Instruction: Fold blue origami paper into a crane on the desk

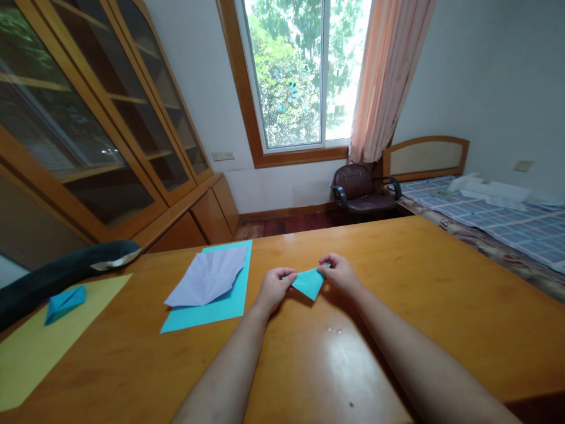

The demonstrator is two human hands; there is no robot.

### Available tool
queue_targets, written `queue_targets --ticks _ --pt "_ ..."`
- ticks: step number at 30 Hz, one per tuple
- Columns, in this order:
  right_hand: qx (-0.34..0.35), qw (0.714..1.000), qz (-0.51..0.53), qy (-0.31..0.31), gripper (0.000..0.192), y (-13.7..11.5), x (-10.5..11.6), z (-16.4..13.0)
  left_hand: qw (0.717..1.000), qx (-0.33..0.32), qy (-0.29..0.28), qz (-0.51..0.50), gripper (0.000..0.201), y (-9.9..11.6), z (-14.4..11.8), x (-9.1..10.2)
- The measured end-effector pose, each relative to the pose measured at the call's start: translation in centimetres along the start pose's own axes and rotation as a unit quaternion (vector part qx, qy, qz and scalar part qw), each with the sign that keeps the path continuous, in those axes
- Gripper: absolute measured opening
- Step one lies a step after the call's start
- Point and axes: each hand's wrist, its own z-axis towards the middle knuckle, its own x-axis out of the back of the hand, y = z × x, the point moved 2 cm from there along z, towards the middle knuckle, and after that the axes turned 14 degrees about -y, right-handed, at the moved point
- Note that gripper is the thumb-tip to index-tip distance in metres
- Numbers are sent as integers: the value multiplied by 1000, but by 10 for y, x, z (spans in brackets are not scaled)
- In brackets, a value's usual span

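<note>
Two hands pinch one small folded turquoise paper triangle (309, 282) near the middle of the surface (397, 306): the left hand (274, 287) has its grip closed on the triangle's left corner, the right hand (339, 273) has its grip closed on the right corner. One flat turquoise sheet (220, 309) lies toward the far-left edge, with one pleated white paper (207, 277) on it. One yellow sheet (39, 341) sits at the left edge, carrying one small blue folded piece (65, 302).
</note>
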Motion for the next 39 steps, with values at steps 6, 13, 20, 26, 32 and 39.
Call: queue_targets --ticks 6,13,20,26,32,39 --pt "-37 988 140 -49 38 2 -22 -4 997 -23 71 -6 36 7 -1 -5" --pt "-49 992 101 -59 37 9 -30 -5 997 -61 34 25 23 7 -3 -14" --pt "-58 992 39 -105 35 9 -31 -7 998 -38 -42 -19 29 2 -3 -19" --pt "-53 992 24 -113 33 3 -32 -9 999 -19 -46 -11 30 1 -3 -18" --pt "-7 999 28 -29 36 0 -26 -7 998 -2 -65 11 24 3 -4 -18" --pt "14 998 54 40 32 6 -20 -4 995 29 -84 42 22 8 -6 -20"
